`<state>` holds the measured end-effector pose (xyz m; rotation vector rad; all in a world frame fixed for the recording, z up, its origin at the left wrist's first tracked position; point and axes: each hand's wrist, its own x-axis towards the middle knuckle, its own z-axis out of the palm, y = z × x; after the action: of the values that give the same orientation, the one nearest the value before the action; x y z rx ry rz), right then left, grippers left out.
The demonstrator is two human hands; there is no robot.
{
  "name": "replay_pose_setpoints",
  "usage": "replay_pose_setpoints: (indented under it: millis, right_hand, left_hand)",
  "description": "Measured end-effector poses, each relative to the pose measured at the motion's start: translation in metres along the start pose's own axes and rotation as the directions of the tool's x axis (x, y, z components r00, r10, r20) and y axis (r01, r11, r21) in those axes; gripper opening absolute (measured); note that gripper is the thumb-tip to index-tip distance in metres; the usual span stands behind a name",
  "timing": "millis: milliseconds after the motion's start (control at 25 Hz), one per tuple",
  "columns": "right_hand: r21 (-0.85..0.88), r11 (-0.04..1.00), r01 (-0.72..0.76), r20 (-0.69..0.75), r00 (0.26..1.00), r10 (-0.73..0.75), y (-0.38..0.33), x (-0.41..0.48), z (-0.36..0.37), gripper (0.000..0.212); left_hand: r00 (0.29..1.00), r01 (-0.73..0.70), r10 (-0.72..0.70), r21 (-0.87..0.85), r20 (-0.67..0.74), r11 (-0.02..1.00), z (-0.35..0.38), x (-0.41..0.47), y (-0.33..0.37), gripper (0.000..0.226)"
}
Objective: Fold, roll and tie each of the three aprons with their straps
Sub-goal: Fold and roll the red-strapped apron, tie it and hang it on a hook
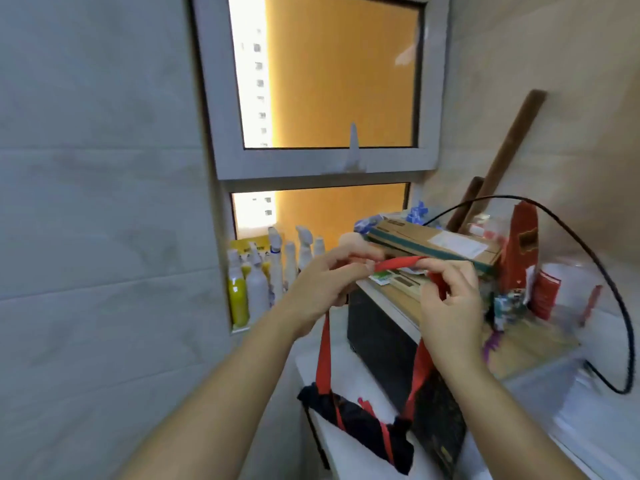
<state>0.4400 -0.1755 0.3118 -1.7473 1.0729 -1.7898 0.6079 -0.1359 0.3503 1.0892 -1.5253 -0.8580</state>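
While the rolled dark apron (356, 424) is hanging below both hands, its weight is resting wholly on the red strap (398, 263).

Left of the left hand, spray bottles (258, 278) are standing in a wall niche; blur is preventing a firm count.

Left hand (322, 282): pinching the strap between thumb and curled fingers. One strap run is dropping from beneath it to the bundle's left end.

Between the hands, a short span of strap is running across, slightly bunched.

Right hand (446, 296): fingers curling round the strap and gripping it. A second run is dropping beneath it to the bundle's right end.

Beyond the right hand, a cardboard box (433, 247) is lying flat, and a black cable (609, 292) is looping further right.

Handling, judged: the bundle is looking light and soft, liable to unroll if the strap slackens. The strap is looking thin, limp and prone to twisting, so gripping close to where the knot forms seems best.

Count: one apron, two hanging strap runs. The other two aprons are not showing.
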Motion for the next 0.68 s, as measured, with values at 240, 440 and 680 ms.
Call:
replay_pose_setpoints:
  millis: [240, 440, 680]
  right_hand:
    - [0.108, 0.991, 0.073, 0.150, 0.985, -0.089, -0.042, -0.011, 0.157, 0.037]
    - [0.202, 0.972, 0.117, 0.143, 0.979, -0.147, -0.096, -0.027, 0.299, 0.047]
    - [0.214, 0.943, 0.256, 0.186, 0.937, -0.296, -0.171, -0.015, 0.433, 0.050]
  left_hand:
    - [0.972, 0.018, -0.004, 0.062, -0.234, 0.998, -0.153, -0.034, -0.016, 0.022]
    - [0.947, 0.013, 0.038, 0.156, -0.318, 0.988, -0.296, -0.061, -0.018, 0.021]
    - [0.873, -0.023, 0.137, 0.242, -0.467, 0.970, -0.434, -0.079, 0.003, 0.024]
